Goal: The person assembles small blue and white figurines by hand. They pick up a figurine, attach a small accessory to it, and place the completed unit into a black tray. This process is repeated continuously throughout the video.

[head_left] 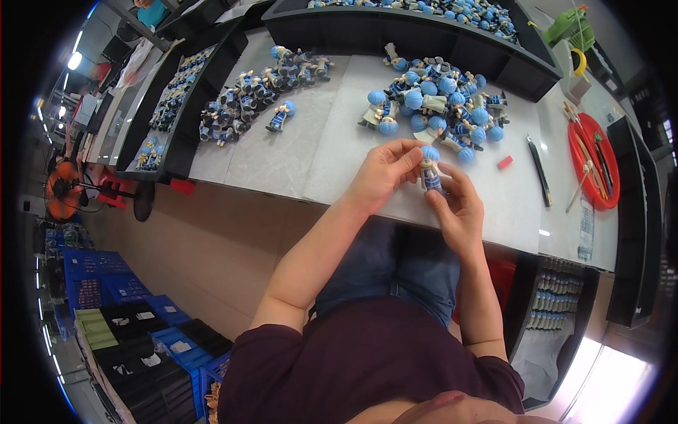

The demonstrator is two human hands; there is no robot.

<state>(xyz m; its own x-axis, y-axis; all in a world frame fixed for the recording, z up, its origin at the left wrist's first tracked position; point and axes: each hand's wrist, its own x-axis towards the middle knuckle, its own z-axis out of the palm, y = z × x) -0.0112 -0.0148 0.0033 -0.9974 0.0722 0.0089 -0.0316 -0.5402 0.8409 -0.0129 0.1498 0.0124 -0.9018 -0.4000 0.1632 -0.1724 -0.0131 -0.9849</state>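
Observation:
Between my two hands, near the table's front edge, a small blue-haired figurine [430,169] stands upright. The fingers of my left hand [387,171] pinch it near the head. My right hand [458,206] grips its lower body between thumb and fingers. Just beyond is a loose heap of similar figurines [446,86], some lying with only the blue hair showing. Farther left, more figurines [244,99] lie in a spread group, with a single figurine [280,116] apart from them.
A large black bin [395,30] of figurines stands at the back. Another black tray [173,141] is at the left. Right of the heap lie a pink block [505,162], a black pen-like tool [539,172] and a red dish [612,159] with brushes. A green fan [571,28] stands back right.

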